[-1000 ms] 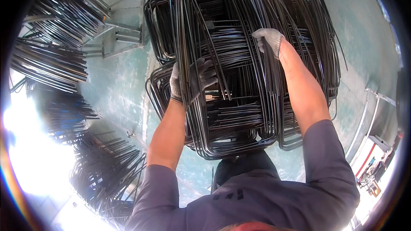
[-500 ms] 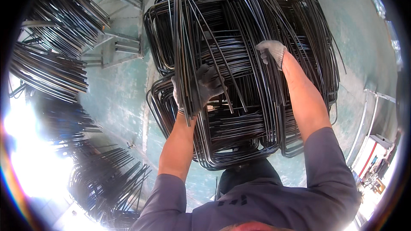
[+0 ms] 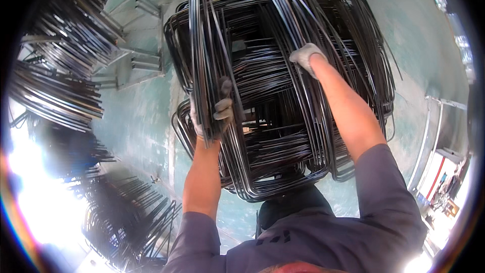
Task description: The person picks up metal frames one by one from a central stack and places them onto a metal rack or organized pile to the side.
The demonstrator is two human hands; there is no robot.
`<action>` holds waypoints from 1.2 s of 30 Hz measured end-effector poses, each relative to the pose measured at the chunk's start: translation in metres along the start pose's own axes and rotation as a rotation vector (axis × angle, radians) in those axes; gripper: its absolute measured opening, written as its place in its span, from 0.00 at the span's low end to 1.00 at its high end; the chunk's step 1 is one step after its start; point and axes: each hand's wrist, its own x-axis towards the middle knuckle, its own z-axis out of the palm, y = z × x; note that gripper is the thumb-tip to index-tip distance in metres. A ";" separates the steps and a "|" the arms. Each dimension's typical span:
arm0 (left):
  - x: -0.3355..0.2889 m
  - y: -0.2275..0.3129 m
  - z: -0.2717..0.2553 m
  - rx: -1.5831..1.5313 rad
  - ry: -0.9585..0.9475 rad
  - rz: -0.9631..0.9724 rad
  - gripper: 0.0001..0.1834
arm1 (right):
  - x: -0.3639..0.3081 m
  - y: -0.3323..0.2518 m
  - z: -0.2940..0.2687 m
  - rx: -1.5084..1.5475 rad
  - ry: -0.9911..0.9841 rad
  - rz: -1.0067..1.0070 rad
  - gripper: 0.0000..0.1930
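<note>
A tall stack of bent dark metal tubes (image 3: 270, 83), shaped like rounded U-frames, lies in front of me. Several of the frames on top run lengthwise toward me. Gloved, my left hand (image 3: 216, 114) curls its fingers round the bundled tube ends on the left side (image 3: 203, 83). Farther up on the right, my right hand (image 3: 307, 59), in a light glove, is closed over the right legs of the upper tubes. Its fingertips are partly hidden behind the hand and tubes.
To the left, more bundles of curved tubes (image 3: 55, 93) rest by a metal rack (image 3: 146, 60). Loose tube ends (image 3: 126, 217) jut out at the lower left. A pale metal frame (image 3: 429, 136) and a red-and-white item (image 3: 437, 179) stand at the right on the green floor (image 3: 136, 116).
My left hand's spread fingers have closed round the tubes, and loose tube ends have drawn in to the left. Both hands have shifted slightly left in view.
</note>
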 end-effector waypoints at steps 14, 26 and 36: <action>-0.078 0.032 0.074 0.803 0.738 -0.027 0.36 | -0.049 -0.011 0.044 -1.653 -0.276 -0.558 0.14; -0.070 0.005 0.088 1.020 0.990 -0.136 0.18 | -0.017 0.109 -0.078 0.442 0.032 0.001 0.57; -0.085 -0.013 0.089 1.133 1.116 -0.157 0.09 | -0.048 0.083 0.064 0.761 -0.307 0.141 0.08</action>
